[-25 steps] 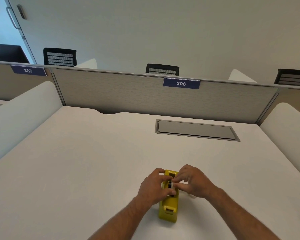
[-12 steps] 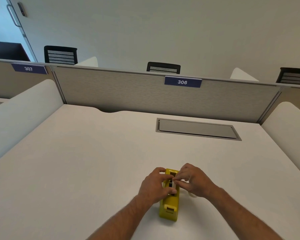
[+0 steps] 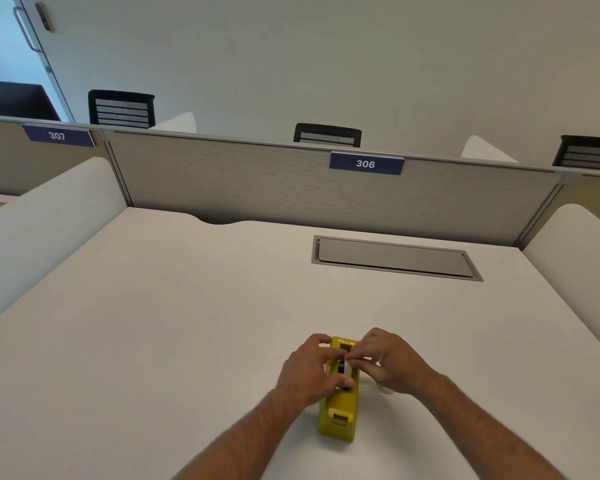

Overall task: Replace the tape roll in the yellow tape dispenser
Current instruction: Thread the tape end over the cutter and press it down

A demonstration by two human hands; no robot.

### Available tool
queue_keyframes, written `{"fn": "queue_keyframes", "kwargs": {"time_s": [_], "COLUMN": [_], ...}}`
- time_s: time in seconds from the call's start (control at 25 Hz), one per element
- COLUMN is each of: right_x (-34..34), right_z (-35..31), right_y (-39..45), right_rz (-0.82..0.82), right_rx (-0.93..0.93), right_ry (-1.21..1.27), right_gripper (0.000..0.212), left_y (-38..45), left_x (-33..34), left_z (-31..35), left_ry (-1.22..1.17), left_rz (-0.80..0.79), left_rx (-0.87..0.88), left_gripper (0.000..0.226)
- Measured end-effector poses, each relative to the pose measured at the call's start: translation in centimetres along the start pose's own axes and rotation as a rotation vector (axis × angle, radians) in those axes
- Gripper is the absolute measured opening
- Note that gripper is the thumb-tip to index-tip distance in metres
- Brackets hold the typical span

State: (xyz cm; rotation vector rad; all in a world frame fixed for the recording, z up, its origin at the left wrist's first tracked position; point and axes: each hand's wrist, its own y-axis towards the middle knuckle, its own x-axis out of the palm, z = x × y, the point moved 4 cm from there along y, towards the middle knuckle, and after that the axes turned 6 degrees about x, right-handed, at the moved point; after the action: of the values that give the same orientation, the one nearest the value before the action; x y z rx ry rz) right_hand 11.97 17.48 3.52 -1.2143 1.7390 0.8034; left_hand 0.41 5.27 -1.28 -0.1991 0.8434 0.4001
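A wide white tabletop point(image 3: 153, 341) fills most of the view, closed off at the far side by a grey partition point(image 3: 257, 181) that carries a blue sign reading 306 point(image 3: 366, 163). A grey rectangular hatch point(image 3: 394, 258) is set flush into the tabletop near the partition. Toward the near edge, a little right of centre, stands the yellow tape dispenser point(image 3: 338, 410), lengthwise away from the person, its near end with a small raised tab facing the camera. Both bare forearms reach in from the bottom edge and meet over the far half of the dispenser. The left hand point(image 3: 307, 370) wraps the dispenser's left side, fingers curled over its top and thumb lying across the middle. The right hand point(image 3: 390, 362) comes in from the right with its fingers pinched together over the open well, closed on the white tape roll point(image 3: 346, 368) that sits there, only partly visible between the two hands. A small pale object point(image 3: 383, 389) lies on the tabletop just under the right hand, too hidden to identify.
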Motion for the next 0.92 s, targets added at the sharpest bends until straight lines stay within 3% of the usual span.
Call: {"fn": "queue_keyframes", "kwargs": {"time_s": [0.92], "right_x": [0.39], "right_z": [-0.25], "right_y": [0.04], "right_rz": [0.035], "right_rx": [-0.036], "right_ry": [-0.064], "right_gripper": [0.013], "left_y": [0.06], "left_x": [0.24], "left_z": [-0.16], "left_ry": [0.002], "left_rz": [0.004], "left_rx": [-0.003], "left_gripper": [0.061]}}
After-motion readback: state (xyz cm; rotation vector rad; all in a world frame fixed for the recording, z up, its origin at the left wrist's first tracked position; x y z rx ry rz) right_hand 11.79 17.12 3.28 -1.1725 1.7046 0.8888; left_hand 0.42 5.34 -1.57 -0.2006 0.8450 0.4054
